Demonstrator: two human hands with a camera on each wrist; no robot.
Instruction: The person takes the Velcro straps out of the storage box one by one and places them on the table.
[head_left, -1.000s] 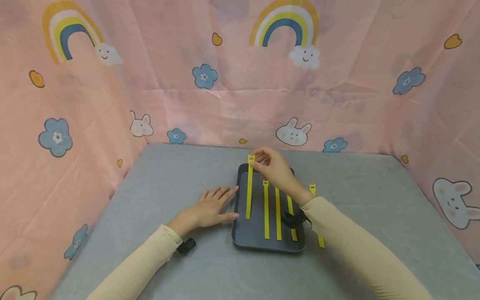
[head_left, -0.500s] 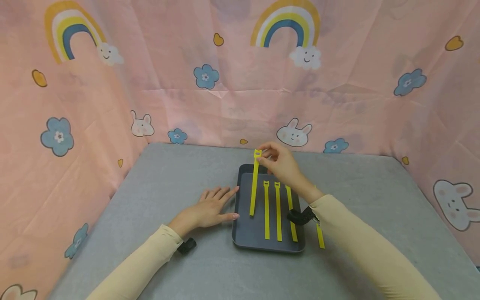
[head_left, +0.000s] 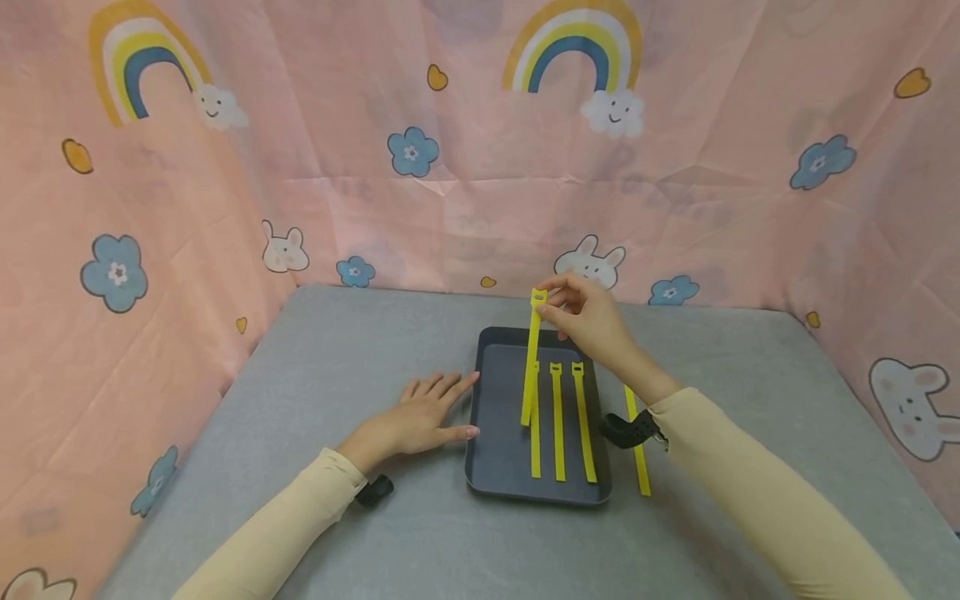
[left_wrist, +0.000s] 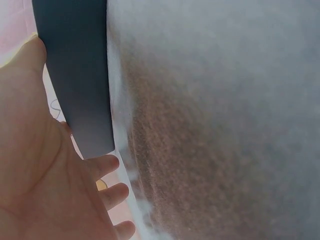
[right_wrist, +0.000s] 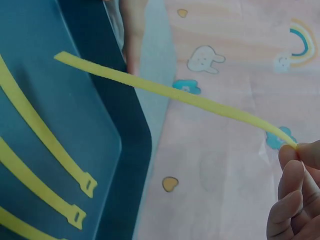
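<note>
"What's leftmost?"
"The left hand, spread at the left edge of the tray; then the right hand, pinching a yellow strap near its slotted end, tail above the tray."
"Further right?"
"Three straps inside, toward the right edge; another strap on the desk, just outside."

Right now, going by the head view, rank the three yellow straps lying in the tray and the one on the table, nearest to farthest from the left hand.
From the left hand:
1. Left strap, in the tray.
2. Middle strap, just right of it.
3. Right strap, toward the tray's right side.
4. Table strap, outside, right of the tray.
</note>
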